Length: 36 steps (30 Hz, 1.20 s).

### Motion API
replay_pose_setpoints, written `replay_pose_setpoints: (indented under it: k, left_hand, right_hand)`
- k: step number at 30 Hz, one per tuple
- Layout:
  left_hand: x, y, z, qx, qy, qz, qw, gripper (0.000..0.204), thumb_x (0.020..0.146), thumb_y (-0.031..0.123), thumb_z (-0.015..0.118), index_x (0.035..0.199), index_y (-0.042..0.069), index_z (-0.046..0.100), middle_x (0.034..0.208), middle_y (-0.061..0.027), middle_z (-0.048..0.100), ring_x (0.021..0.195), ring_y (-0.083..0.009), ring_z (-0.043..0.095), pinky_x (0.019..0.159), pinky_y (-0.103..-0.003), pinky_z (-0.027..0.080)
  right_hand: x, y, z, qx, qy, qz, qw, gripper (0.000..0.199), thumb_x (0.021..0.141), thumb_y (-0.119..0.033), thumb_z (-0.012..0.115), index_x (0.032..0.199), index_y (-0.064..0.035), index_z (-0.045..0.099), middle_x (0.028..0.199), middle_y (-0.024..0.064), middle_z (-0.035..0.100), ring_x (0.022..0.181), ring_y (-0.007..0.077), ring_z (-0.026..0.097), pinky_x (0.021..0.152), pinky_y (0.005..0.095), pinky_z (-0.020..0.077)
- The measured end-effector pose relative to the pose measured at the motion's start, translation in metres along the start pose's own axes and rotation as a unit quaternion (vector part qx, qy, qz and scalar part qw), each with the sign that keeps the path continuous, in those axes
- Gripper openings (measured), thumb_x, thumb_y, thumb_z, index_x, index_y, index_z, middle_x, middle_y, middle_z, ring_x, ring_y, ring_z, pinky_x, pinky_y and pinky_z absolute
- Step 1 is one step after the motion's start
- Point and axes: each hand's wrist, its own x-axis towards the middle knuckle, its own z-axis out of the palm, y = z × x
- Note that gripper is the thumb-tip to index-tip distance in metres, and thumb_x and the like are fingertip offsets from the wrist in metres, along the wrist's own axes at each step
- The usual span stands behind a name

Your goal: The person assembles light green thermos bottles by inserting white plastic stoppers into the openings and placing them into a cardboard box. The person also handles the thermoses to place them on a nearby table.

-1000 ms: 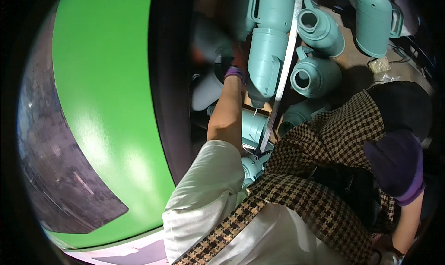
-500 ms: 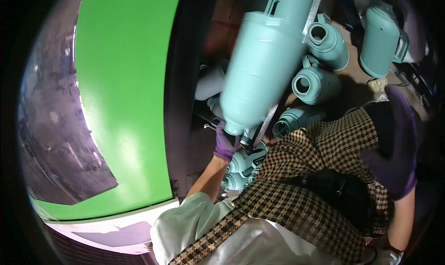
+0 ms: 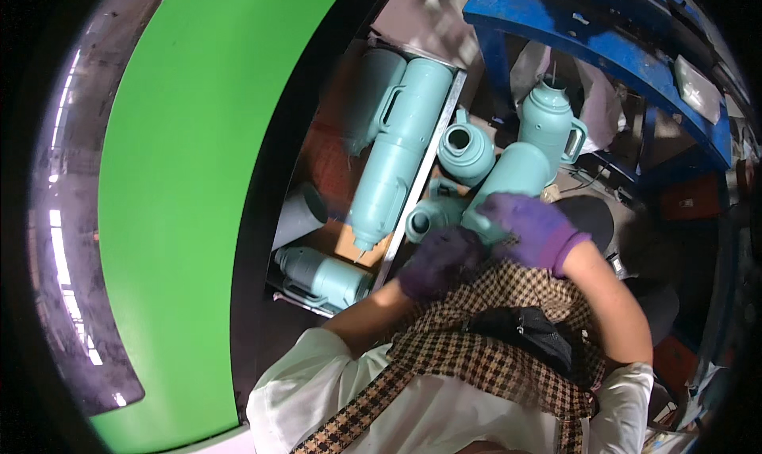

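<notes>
Currently, R hand [image 3: 533, 230], purple-gloved, has its grip closed over the near end of a teal jug [image 3: 512, 176], which lies slanted just in front of the checked apron [image 3: 508, 367], rounded far end up & to the right. L hand [image 3: 440, 265], also purple-gloved, is just beside that jug's near end, lower left; it's dark + a bit blurred, so can't tell if its grip is wide, narrow or on the jug.

Past the hands, 3 more teal jugs: a low jug [image 3: 446, 211] right above L hand, mouth facing lower left; a mid jug [image 3: 470, 162] a bit farther off, dark open mouth showing; an upright jug [image 3: 546, 121] behind the held one, handle on its R side.

To the left, a bin w/ a metal rim [image 3: 429, 159] has teal jugs on their sides: an upper jug [image 3: 425, 97] & a lower jug [image 3: 383, 188] end to end along the rim, a blurred jug [image 3: 381, 93] next to the upper, plus a bottom-corner jug [image 3: 329, 278]. Grey cylinder [image 3: 298, 216] sits by the black edge of a big green panel [image 3: 182, 216].

Upper R: blue surface [image 3: 571, 29] w/ a clear packet [image 3: 698, 89] on it.
</notes>
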Motion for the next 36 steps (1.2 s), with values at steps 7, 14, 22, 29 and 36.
replay_pose_setpoints:
  k: [7,14,22,29,36]
  left_hand:
    - [-0.044,-0.063,-0.185,0.421,0.231,-0.196,0.855,0.023,0.090,0.014,0.067,0.110,0.001,0.068,0.091,-0.0150,0.071,0.074,-0.0311,0.069,0.073,-0.038,0.054]
    - [-0.224,-0.144,-0.287,0.833,-0.042,-0.279,0.476,0.047,0.103,0.028,0.043,0.146,0.010,0.048,0.155,-0.0165,0.043,0.142,-0.0296,0.041,0.119,-0.047,0.030]
    - [-0.227,-0.169,-0.331,0.605,0.177,-0.345,0.695,0.036,0.104,0.025,0.045,0.130,0.004,0.060,0.132,-0.0189,0.061,0.124,-0.0316,0.056,0.106,-0.041,0.043]
    - [-0.144,-0.072,-0.235,0.630,-0.020,-0.387,0.673,0.017,0.095,0.015,0.056,0.103,0.004,0.065,0.108,-0.0151,0.064,0.103,-0.0339,0.062,0.086,-0.044,0.052]
    - [-0.042,0.087,-0.118,0.749,-0.078,-0.170,0.635,0.009,0.076,0.014,0.065,0.085,0.015,0.061,0.091,-0.0046,0.060,0.100,-0.0255,0.060,0.104,-0.062,0.038]
  right_hand:
    - [0.080,0.073,-0.039,-0.359,-0.147,0.208,0.898,0.053,0.077,-0.032,0.078,0.125,-0.0135,0.066,0.120,0.0153,0.064,0.119,0.0363,0.057,0.098,0.0472,0.0459]
    - [0.055,0.048,0.211,-0.239,-0.445,-0.049,0.862,0.036,0.091,-0.030,0.062,0.119,-0.0106,0.072,0.124,0.0136,0.068,0.115,0.0316,0.063,0.098,0.0409,0.0495]
    - [0.073,0.035,0.188,-0.123,-0.501,0.129,0.847,0.035,0.095,-0.031,0.060,0.124,-0.0141,0.069,0.130,0.0156,0.063,0.117,0.0355,0.063,0.099,0.0436,0.0509]
    - [0.022,0.054,0.053,-0.031,-0.117,-0.011,0.993,0.053,0.076,-0.018,0.080,0.127,-0.0164,0.066,0.131,0.0187,0.060,0.120,0.0353,0.061,0.100,0.0437,0.0507]
    - [-0.112,-0.032,-0.151,-0.234,0.242,0.071,0.939,0.063,0.068,-0.015,0.084,0.128,-0.0095,0.068,0.126,0.0136,0.062,0.114,0.0277,0.061,0.099,0.0389,0.0497]
